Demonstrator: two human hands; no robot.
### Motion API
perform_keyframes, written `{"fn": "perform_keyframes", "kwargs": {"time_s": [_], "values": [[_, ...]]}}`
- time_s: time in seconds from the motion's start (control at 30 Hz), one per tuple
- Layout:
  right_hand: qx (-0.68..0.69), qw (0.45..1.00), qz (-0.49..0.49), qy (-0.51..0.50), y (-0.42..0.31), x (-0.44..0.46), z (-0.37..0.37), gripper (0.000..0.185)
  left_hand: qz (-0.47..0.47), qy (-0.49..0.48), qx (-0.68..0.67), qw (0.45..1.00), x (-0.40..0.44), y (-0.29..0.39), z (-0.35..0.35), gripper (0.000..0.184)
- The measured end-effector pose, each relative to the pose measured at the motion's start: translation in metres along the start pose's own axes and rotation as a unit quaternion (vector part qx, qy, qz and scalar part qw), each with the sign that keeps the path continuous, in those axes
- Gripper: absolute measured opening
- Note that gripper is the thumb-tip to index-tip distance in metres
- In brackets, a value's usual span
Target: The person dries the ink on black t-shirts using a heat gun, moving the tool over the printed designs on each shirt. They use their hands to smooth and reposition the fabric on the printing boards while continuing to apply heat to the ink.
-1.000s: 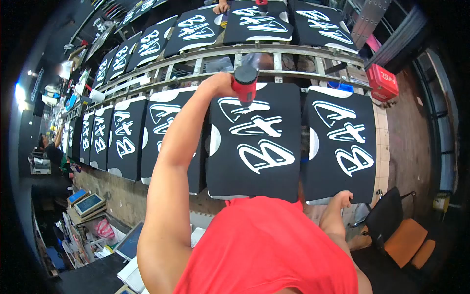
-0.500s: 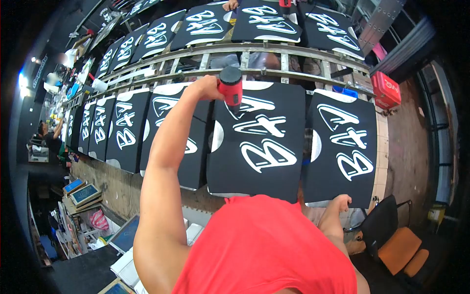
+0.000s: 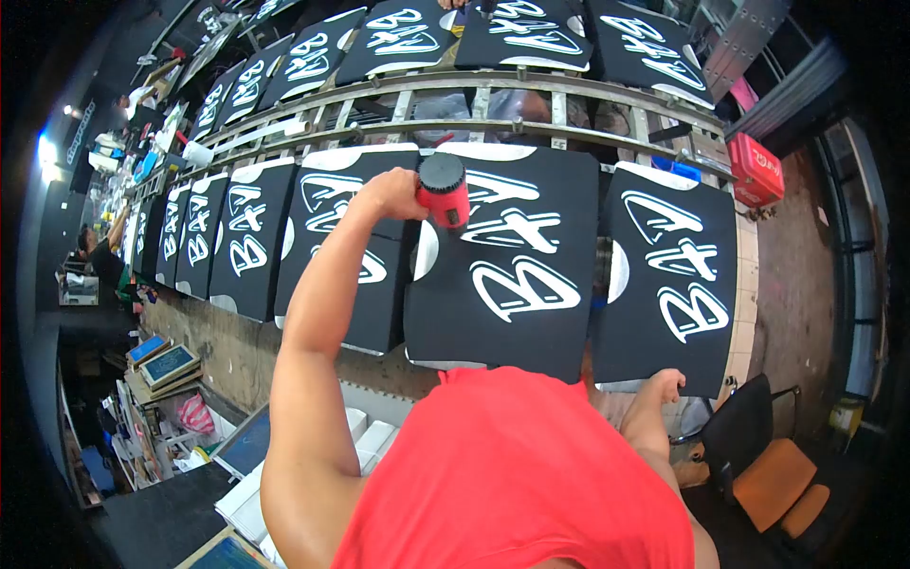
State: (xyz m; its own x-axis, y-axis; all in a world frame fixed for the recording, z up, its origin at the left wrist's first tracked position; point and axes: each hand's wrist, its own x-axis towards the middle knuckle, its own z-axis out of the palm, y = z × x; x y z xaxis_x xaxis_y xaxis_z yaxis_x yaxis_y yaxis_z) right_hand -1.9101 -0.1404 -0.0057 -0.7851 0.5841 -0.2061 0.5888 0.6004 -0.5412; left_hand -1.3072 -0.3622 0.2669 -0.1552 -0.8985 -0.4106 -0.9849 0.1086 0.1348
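Observation:
My left hand (image 3: 391,194) grips a red tool with a round black end (image 3: 445,201), which looks like a heat gun. It is over the upper left part of a black shirt panel with white "BAY"-like lettering (image 3: 517,322), and covers part of the print. To the right lies a similar black panel (image 3: 630,332). My right hand (image 3: 669,383) is low at this panel's near edge, its fingers curled; what they hold, if anything, is hidden.
Several more printed black panels (image 3: 248,284) run left, and another row (image 3: 398,62) lies beyond the metal rails (image 3: 379,128). A red crate (image 3: 755,171) and a chair (image 3: 773,474) are at right. Another person's hand shows at the top; other people are at far left.
My left hand and the red tool have moved left and toward me across the panel. My right hand stays near the same edge. The view has shifted slightly.

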Motion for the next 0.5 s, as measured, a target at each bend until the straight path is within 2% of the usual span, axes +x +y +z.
{"fn": "perform_keyframes", "kwargs": {"time_s": [0.13,0.23,0.33,0.4,0.5], "values": [[-0.008,1.0,0.005,0.021,0.003,0.009,0.011,0.063,-0.012,0.021,-0.001,1.0,0.009,0.015,0.002,0.043],[0.009,0.999,-0.015,0.033,0.005,0.008,0.011,0.062,0.037,0.028,-0.01,0.999,0.011,0.03,-0.003,0.036],[-0.016,0.999,-0.014,0.023,0.005,0.009,0.01,0.062,0.058,0.047,-0.006,0.997,0.02,0.044,-0.003,0.037],[-0.005,0.999,-0.014,0.036,0.004,0.007,0.011,0.063,0.052,-0.005,-0.016,0.998,0.024,0.052,-0.006,0.043],[-0.012,1.0,-0.017,0.002,0.005,0.005,0.004,0.063,0.038,0.022,0.006,0.999,0.032,0.062,-0.005,0.043]]}}
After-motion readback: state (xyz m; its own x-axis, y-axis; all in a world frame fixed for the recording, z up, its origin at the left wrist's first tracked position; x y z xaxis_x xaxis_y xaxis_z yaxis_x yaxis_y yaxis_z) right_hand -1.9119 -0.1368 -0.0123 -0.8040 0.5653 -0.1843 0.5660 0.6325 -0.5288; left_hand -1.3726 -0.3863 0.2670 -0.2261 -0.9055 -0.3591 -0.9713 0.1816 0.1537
